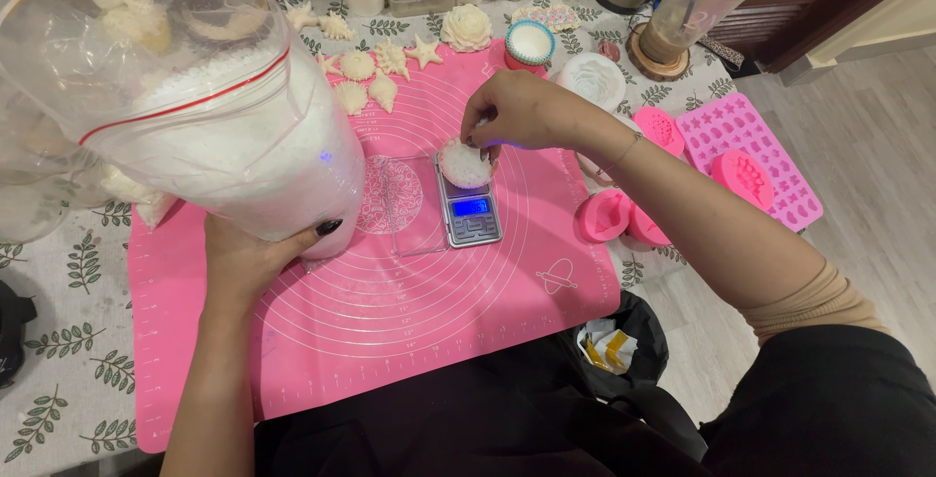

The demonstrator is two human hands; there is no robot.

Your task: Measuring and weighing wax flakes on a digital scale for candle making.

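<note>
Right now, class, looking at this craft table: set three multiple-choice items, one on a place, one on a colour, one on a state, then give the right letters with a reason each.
1. Where does the small cup of white flakes sit?
A. On the pocket scale
B. In the flat pink mould tray
C. On the floor

2. What colour is the silicone work mat?
A. Green
B. Pink
C. Grey

3. How is the big zip bag of white flakes held?
A. Lying flat and sealed on the mat
B. Hanging from a hook
C. Held up, tilted, by the left hand

Answers:
1 A, the cup stands on the scale's platform under the right hand, whose fingertips touch it.
2 B, the mat under the scale is bright pink with white rings.
3 C, the left hand's grip supports the bag from below, off the mat.
</note>
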